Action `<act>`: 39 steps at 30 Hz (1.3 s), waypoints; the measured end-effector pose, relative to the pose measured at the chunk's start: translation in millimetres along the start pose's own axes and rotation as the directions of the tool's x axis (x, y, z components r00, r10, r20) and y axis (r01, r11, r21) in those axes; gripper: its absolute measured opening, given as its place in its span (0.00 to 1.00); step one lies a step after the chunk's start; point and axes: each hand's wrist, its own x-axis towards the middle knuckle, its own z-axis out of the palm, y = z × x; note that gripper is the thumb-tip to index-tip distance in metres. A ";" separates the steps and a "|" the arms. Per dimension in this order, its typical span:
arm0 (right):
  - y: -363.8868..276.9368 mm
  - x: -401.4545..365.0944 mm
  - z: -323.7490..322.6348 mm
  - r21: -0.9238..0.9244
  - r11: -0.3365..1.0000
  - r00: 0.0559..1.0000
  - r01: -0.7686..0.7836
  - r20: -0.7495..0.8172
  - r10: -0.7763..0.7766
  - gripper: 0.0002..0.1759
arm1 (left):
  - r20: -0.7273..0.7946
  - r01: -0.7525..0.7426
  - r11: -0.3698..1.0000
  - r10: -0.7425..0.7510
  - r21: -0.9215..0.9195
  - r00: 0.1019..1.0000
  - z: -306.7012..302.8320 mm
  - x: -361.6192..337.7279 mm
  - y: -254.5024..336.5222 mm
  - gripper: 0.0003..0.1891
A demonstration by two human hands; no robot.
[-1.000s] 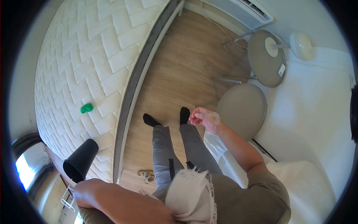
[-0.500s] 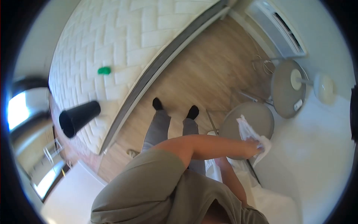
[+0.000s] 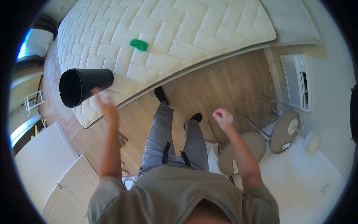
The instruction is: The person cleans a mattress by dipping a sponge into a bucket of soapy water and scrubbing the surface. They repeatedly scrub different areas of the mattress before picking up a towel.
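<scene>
My left hand (image 3: 105, 103) is beside the black bin (image 3: 95, 78), overlapping its lower side in view. That hand is smeared by motion; whether it touches the bin or holds anything cannot be made out. The bin lies on its side on the mattress edge, its mouth facing left. My right hand (image 3: 223, 117) is raised above the floor, fingers curled in, with nothing visible in them. Below it are two round grey-brown seats or tabletops, the nearer one (image 3: 255, 143) partly hidden by my forearm. A green roll or bundle (image 3: 138, 44) rests on the mattress (image 3: 164, 33).
On the far round surface (image 3: 278, 140) stands a white lamp (image 3: 311, 143). A white wall unit (image 3: 295, 83) and a loose cable (image 3: 269, 102) are at right. White doors (image 3: 71, 190) stand at lower left. White fabric (image 3: 213, 158) is beside my leg. Wooden floor (image 3: 220, 84) borders the bed.
My left hand has swung from the right side across to the bin; the crumpled white sheet it held is no longer seen. My right hand has come up into view. The camera has turned.
</scene>
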 end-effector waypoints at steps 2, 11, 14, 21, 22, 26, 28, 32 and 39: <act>-52.2 65.3 27.4 -0.082 0.992 0.995 0.100 0.016 -0.099 0.07 | -0.244 0.022 0.984 0.022 0.176 0.970 -52.5 35.0 -79.3 0.24; -229.7 361.7 261.2 -0.474 0.707 0.773 0.525 -0.083 -0.629 0.27 | -0.028 0.711 0.405 -0.878 -0.575 0.478 -100.3 144.5 -149.4 0.24; -229.8 370.2 314.6 -0.624 0.714 0.925 0.317 0.038 -0.378 0.23 | 0.072 0.509 0.825 -0.539 0.244 0.839 -111.1 117.4 -207.8 0.23; -145.7 290.8 275.2 -0.436 0.411 0.599 0.800 0.541 -0.591 0.17 | 0.072 0.632 0.740 -0.661 0.231 0.747 -109.8 88.7 -256.4 0.21; -134.2 314.6 267.4 -0.424 0.407 0.583 0.809 0.483 -0.653 0.16 | 0.112 0.500 0.751 -0.594 0.433 0.796 -112.0 82.4 -257.2 0.21; -109.3 481.9 195.0 0.254 0.943 0.907 0.213 0.306 -0.288 0.19 | 0.143 0.316 0.677 -0.530 0.664 0.836 -111.3 93.7 -227.1 0.22; -148.5 531.5 133.8 -0.090 0.989 0.988 0.116 0.116 -0.105 0.23 | -0.030 0.668 0.668 -0.699 0.327 0.714 -98.8 93.6 -207.9 0.24; -111.5 501.1 223.9 -0.827 0.436 0.817 0.355 0.047 -0.575 0.27 | -0.067 0.730 0.576 -0.767 0.367 0.638 -87.3 97.6 -184.4 0.28; -125.3 396.8 311.3 0.612 0.734 0.817 -0.294 0.560 -0.140 0.22 | -0.144 0.911 0.397 -0.914 -0.114 0.380 -76.0 108.7 -171.0 0.25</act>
